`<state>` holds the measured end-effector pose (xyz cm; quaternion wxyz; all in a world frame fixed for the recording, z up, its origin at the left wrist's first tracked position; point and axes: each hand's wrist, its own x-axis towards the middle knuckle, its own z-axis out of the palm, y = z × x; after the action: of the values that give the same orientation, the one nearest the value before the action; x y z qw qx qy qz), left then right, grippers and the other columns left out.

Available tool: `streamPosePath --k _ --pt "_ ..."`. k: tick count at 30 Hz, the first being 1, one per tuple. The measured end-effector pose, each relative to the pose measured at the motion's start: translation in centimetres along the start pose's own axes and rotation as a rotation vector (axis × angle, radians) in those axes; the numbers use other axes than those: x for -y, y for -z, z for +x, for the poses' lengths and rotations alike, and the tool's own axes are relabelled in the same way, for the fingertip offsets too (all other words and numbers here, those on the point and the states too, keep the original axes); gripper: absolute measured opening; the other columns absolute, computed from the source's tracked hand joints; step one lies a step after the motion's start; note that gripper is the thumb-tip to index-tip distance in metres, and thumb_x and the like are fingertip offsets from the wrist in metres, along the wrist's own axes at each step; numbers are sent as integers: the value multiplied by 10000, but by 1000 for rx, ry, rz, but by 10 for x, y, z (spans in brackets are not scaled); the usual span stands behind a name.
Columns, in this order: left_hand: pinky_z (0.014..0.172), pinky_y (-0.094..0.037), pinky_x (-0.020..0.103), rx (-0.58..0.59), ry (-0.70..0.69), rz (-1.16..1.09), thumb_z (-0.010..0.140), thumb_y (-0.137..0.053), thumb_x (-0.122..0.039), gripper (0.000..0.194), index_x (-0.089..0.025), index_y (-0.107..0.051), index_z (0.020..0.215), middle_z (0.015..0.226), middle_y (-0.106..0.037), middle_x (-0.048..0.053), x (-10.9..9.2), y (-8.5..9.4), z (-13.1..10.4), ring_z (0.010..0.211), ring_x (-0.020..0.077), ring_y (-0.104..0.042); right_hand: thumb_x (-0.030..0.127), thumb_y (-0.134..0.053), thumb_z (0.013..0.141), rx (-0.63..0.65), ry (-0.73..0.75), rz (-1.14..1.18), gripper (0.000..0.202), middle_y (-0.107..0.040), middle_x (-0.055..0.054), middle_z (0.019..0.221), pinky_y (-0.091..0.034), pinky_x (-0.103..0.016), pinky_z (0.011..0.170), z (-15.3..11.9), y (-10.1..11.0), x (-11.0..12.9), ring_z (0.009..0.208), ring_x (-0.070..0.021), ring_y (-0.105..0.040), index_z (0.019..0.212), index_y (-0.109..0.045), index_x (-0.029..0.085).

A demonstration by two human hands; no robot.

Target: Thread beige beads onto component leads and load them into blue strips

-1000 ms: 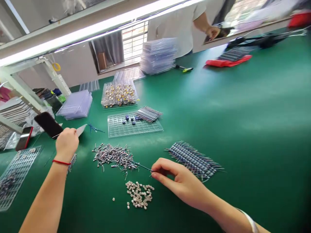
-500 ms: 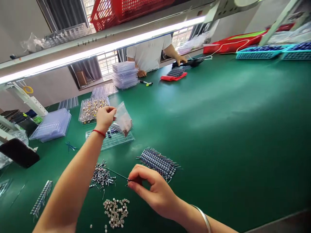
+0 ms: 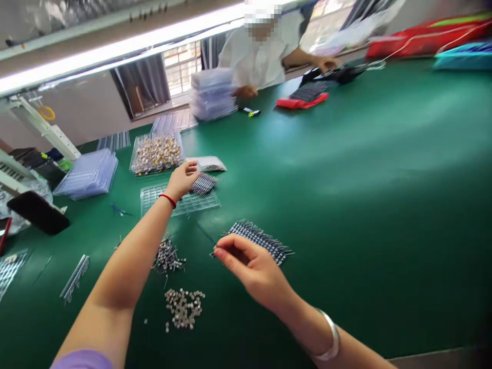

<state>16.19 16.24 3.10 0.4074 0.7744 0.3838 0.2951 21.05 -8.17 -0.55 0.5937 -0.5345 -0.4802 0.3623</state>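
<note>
My left hand reaches over the clear gridded tray, thumb and fingers apart. Just beyond its fingertips lies a small clear plastic bag; whether they still touch is unclear. Beside the thumb, a stack of banded dark-and-silver strips rests on the tray. My right hand pinches a thin dark wire-like stick between thumb and index finger, its free end pointing up and left. Behind that hand lies a row of blue-and-white banded pieces with wire ends, partly covered by the fingers.
Left of my right hand are a heap of small wired parts and a pile of small round whitish pieces. A filled tray and stacked clear trays stand farther back. Across the green table sits another person.
The bag, earlier hanging from my left hand, now lies on the table as the fingers have parted. My right hand keeps its pinch on the stick. The camera view has shifted.
</note>
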Motion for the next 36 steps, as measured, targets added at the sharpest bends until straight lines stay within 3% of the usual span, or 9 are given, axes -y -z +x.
streamPosePath --k 4,7,10,13,18,23,26,36 --pt "820 -469 306 91 -19 142 771 -646 -119 77 -155 -710 795 828 -711 50 13 42 -78 821 175 -628 541 -668 755 46 -157 -3 354 -638 -32 714 -497 -272 606 2 2 -9 661 -169 -589 803 -618 194" --pt "807 -439 317 149 -70 213 792 -641 -148 83 -184 -710 762 808 -699 34 16 62 -158 813 178 -600 513 -658 761 203 -227 -74 330 -654 -37 728 -491 -278 622 -2 -2 -13 675 -171 -595 802 -627 187" --pt "756 -423 308 311 -316 406 873 -572 -181 125 -194 -696 863 806 -677 32 21 65 -228 790 166 -574 436 -612 801 384 -276 -210 259 -624 -15 669 -450 -260 580 -11 -10 -18 628 -149 -555 743 -614 183" --pt "689 -387 298 321 -456 451 908 -536 -196 135 -196 -671 916 729 -637 13 28 56 -270 696 143 -526 395 -567 831 430 -258 -333 249 -578 2 620 -404 -244 530 -19 -17 -24 577 -129 -500 701 -589 184" --pt "651 -342 308 303 -662 531 919 -538 -244 130 -193 -639 986 684 -580 -8 39 42 -286 659 141 -477 348 -546 851 409 -180 -414 235 -508 16 585 -368 -229 480 -23 -17 -29 528 -111 -438 678 -533 190" --pt "654 -333 321 312 -754 542 900 -577 -287 132 -177 -634 855 684 -549 -7 42 40 -290 647 143 -455 283 -549 852 474 -110 -461 214 -471 26 582 -362 -219 447 -28 -15 -30 494 -97 -420 662 -501 197" --pt "686 -346 326 334 -814 550 891 -592 -272 134 -158 -632 831 682 -538 -9 42 39 -294 650 142 -458 264 -551 863 444 -72 -461 208 -468 26 583 -354 -218 427 -30 -13 -31 488 -96 -411 670 -506 199" --pt "660 -343 315 340 -820 586 885 -596 -214 129 -152 -622 776 663 -528 -7 39 40 -291 648 139 -455 216 -544 865 425 57 -502 166 -497 11 626 -359 -228 416 -30 -12 -35 484 -102 -433 698 -538 210"
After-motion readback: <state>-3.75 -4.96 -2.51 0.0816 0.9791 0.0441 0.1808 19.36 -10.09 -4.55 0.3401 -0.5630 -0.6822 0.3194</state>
